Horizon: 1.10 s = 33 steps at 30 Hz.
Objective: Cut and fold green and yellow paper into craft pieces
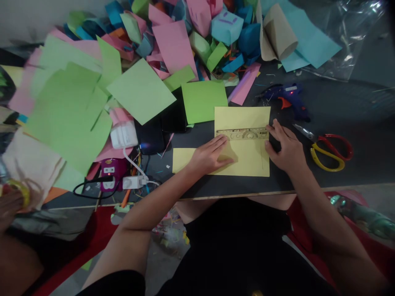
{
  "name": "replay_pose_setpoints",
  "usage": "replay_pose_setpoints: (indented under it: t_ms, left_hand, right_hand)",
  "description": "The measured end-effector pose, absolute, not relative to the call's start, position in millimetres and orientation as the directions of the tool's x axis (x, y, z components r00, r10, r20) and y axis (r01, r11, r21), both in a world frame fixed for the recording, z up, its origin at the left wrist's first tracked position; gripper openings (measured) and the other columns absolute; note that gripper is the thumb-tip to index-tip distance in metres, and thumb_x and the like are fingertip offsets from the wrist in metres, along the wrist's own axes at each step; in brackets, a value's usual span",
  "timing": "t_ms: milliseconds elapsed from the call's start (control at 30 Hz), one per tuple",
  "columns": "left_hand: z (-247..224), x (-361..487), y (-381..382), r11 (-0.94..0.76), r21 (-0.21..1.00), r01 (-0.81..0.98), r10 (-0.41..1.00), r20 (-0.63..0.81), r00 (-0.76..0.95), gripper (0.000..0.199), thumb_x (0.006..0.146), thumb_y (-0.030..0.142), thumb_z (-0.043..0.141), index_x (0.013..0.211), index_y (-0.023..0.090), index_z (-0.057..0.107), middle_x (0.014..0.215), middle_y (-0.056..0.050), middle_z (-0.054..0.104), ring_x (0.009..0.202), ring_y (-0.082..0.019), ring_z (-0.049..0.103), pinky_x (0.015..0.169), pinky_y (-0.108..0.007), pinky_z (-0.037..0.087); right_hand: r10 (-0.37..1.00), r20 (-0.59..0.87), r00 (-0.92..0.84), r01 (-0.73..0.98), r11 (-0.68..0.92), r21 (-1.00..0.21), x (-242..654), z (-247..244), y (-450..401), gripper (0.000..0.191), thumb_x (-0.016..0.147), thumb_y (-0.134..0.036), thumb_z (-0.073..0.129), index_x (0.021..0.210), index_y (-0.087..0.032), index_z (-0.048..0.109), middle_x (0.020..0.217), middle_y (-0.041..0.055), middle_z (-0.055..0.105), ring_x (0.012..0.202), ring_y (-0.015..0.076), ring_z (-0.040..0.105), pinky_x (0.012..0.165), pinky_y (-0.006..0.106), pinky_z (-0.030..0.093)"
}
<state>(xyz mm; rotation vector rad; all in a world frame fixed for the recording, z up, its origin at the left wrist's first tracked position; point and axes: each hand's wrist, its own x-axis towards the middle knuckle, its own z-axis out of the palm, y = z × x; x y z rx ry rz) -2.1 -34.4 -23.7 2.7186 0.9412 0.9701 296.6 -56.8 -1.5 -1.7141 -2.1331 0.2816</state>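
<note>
A pale yellow sheet of paper lies near the table's front edge, with a clear ruler across it that has a protractor arc at its middle. My left hand rests flat on the paper, fingertips at the ruler's left part and thumb stretched to the right. At the right edge of the sheet is my right hand, its fingers apart; a fingertip meets the ruler's right end and the thumb is at the paper's edge. A faint line runs down the sheet's right side. Another yellow strip shows left of my left wrist.
Scissors and a purple glue gun lie to the right. Green sheets, folded paper pieces, a purple power socket and a white charger crowd the left and back. Another person's hand holds yellow-handled scissors.
</note>
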Motion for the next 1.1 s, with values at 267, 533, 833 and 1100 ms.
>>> replay_pose_setpoints:
  t_ms: [267,533,833,1100]
  left_hand:
    - [-25.6,-4.1,-34.1,-0.784,0.346,0.515,0.619,0.494,0.611,0.062,0.092,0.052,0.07,0.136,0.008,0.064,0.131,-0.017,0.073,0.126,-0.026,0.069,0.106,-0.037,0.06]
    - [-25.9,-3.0,-34.2,-0.765,0.361,0.534,0.644,0.47,0.604,0.06,0.091,0.055,0.069,0.132,0.011,0.067,0.131,-0.015,0.073,0.125,-0.026,0.069,0.106,-0.038,0.061]
    - [-24.9,-1.8,-33.6,-0.806,0.273,0.525,0.577,0.56,0.594,0.063,0.093,0.054,0.068,0.135,0.008,0.063,0.126,-0.017,0.075,0.122,-0.024,0.071,0.104,-0.035,0.062]
    - [-30.1,-6.9,-34.9,-0.786,0.334,0.521,0.617,0.487,0.618,0.053,0.094,0.054,0.066,0.128,0.013,0.068,0.126,-0.014,0.075,0.122,-0.026,0.071,0.102,-0.039,0.061]
  right_hand:
    - [0.966,0.196,-0.17,0.895,0.234,-0.379,296.0,-2.2,-55.5,0.056,0.095,-0.027,0.056,0.15,-0.019,0.054,0.139,0.0122,0.068,0.131,0.0311,0.062,0.112,0.052,0.052]
    - [0.963,0.211,-0.17,0.901,0.238,-0.364,297.4,-5.8,-56.9,0.053,0.093,-0.025,0.057,0.146,-0.016,0.058,0.139,0.0136,0.068,0.129,0.032,0.063,0.113,0.053,0.051]
    - [0.969,0.201,-0.146,0.905,0.213,-0.367,296.0,-3.9,-57.6,0.051,0.094,-0.027,0.056,0.144,-0.019,0.06,0.137,0.0117,0.069,0.126,0.0313,0.064,0.112,0.051,0.051]
    - [0.962,0.221,-0.161,0.907,0.232,-0.351,297.5,-4.8,-58.1,0.051,0.092,-0.027,0.057,0.142,-0.019,0.06,0.136,0.0125,0.069,0.122,0.0306,0.065,0.108,0.049,0.052]
